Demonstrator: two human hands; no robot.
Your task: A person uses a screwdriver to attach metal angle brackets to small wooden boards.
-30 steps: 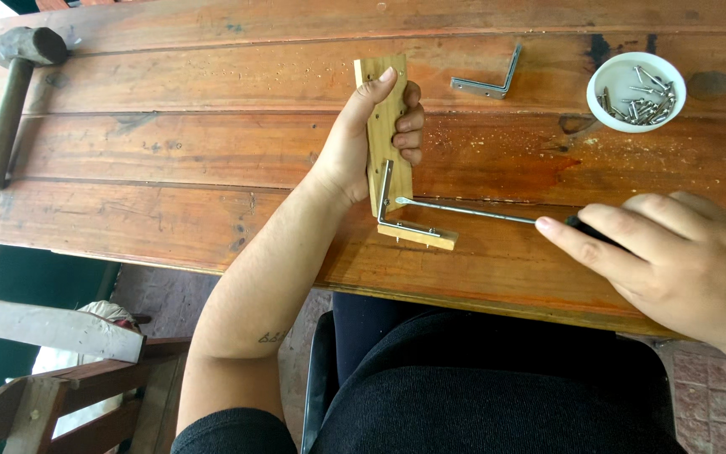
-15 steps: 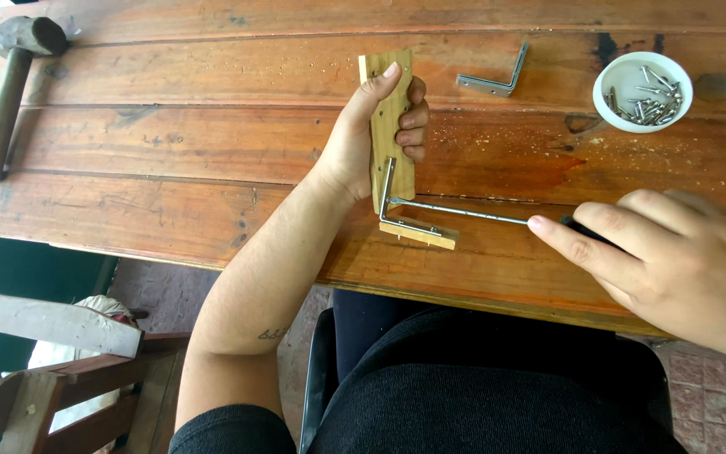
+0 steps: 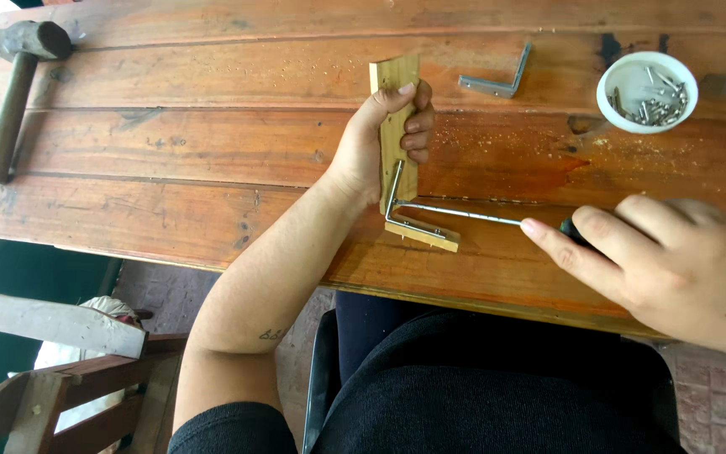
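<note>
Left hand [image 3: 380, 139] grips the upright wooden strip [image 3: 397, 109] of an L-joint near the table [image 3: 170, 143] front edge. Right hand [image 3: 674, 261] holds a screwdriver [image 3: 464, 213] — tip at the metal corner bracket [image 3: 401, 210]. Screw-driving step underway; next needs steady axial pressure.

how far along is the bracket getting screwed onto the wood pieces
Done: the two wood pieces sit in an L with the metal bracket in the corner. In hand: the left hand grips the upright piece while the right hand drives the screwdriver into the bracket. Left: a second bracket lies unused by the screw bowl.
</note>
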